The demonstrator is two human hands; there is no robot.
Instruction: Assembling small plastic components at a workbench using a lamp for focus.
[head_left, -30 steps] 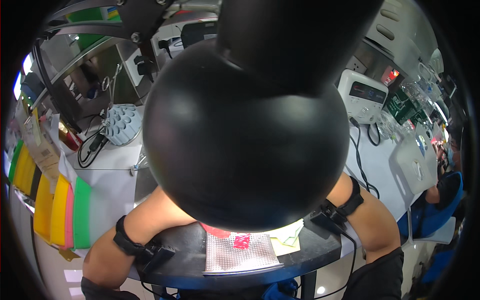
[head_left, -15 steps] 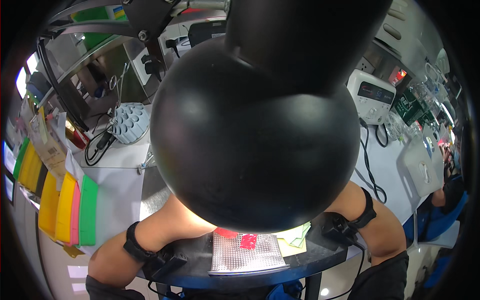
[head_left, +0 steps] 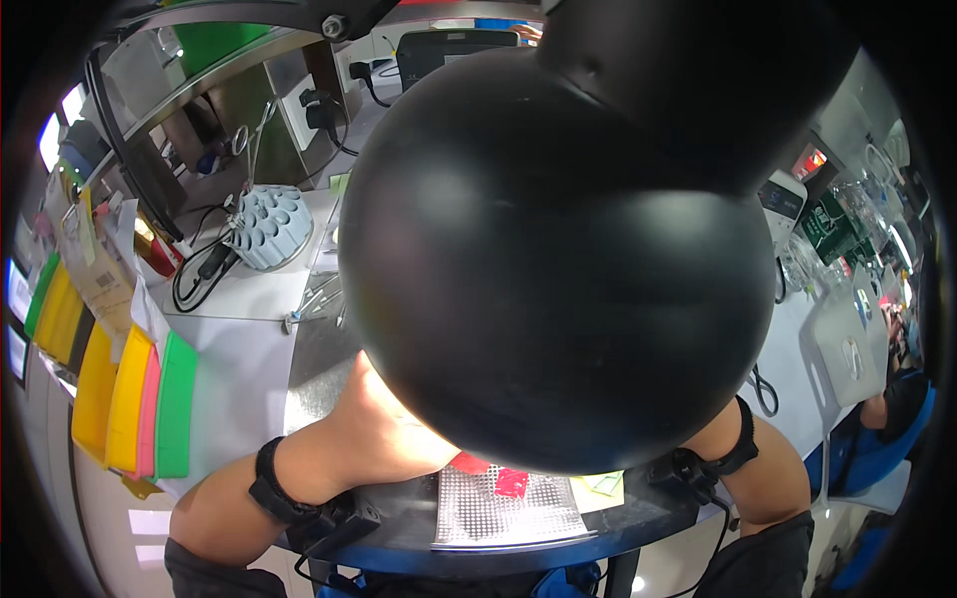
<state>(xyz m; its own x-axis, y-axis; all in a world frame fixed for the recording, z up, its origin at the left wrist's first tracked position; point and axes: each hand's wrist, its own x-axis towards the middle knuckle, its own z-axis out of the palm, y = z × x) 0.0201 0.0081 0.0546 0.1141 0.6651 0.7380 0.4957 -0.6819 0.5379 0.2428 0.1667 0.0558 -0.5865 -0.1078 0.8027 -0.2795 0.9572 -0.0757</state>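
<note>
A big round black lamp head [head_left: 558, 269] fills the middle of the view and hides most of what lies beneath it. From the left my left hand [head_left: 389, 429] reaches under its edge, brightly lit. Its back and wrist show, but its fingers are covered. My right hand [head_left: 710, 437] is almost wholly behind the lamp, with only the wrist end showing. Below the lamp's front edge, close to my left hand, lies a silver textured metal plate [head_left: 508, 523]. A red patch [head_left: 511, 483] sits on the plate, and yellow-green paper slips [head_left: 601, 488] lie beside it.
Yellow, pink and green bins [head_left: 175, 404] stand at the left. A grey round tool holder [head_left: 271, 227] with scissor-like tools is farther back. Behind the lamp is a dark device [head_left: 454, 52]. A white control box [head_left: 783, 204] and a seated person [head_left: 892, 404] are at the right.
The lamp head now sits further right in the view. More of my left hand shows at its edge, and less of my right forearm.
</note>
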